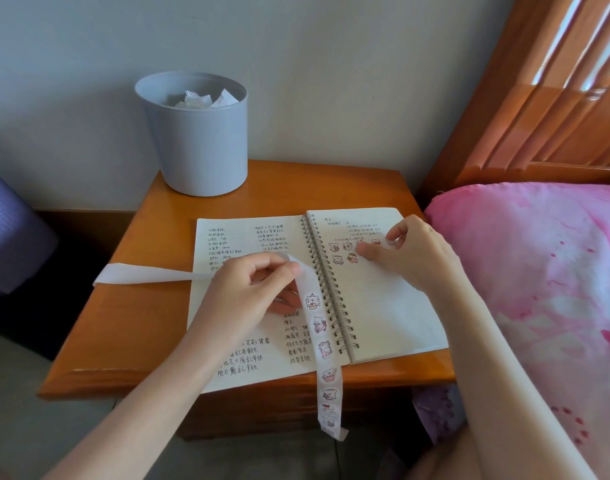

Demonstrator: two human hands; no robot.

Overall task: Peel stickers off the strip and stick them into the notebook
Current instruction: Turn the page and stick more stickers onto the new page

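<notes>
Now, the bench [130, 323] carries the open notebook [383, 306]; the strip [326, 351] drapes over its left page toward six o'clock, pinched by the left hand [248, 292]; at two o'clock the right hand [418, 254] pinches a sticker [390, 242] against the page.

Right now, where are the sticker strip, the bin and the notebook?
sticker strip [323, 350]: head view, a sticker on its hanging part.
bin [196, 150]: head view, its grey front wall.
notebook [383, 306]: head view, bare part of right page.
</notes>
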